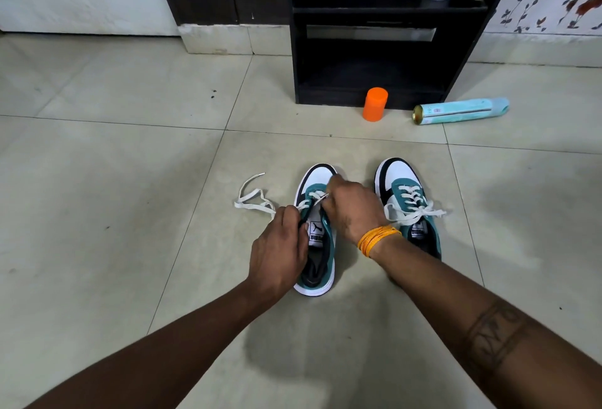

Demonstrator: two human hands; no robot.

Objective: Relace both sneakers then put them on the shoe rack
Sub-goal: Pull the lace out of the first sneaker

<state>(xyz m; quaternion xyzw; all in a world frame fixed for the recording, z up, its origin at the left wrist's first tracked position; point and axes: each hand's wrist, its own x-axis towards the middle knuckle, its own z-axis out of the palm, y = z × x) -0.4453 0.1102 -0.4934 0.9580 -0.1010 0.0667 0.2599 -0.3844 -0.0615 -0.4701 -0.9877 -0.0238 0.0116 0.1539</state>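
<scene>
Head view, looking down: both hands work the left sneaker [317, 232], which lies on the floor tiles [130, 180] toe pointing away toward the shoe rack [374, 50]. Left hand [278, 255] pinches the lace [252, 201] at the eyelets, its free end trailing off leftward; right hand [353, 209] seems to pinch the other strand near the toe, though its fingertips are hidden. Just to the right, parallel, stands the right sneaker [408, 206], already laced and tied. An orange cap [375, 104] and a spray can [461, 111] lie in front of the rack, partly crowding the way there.
</scene>
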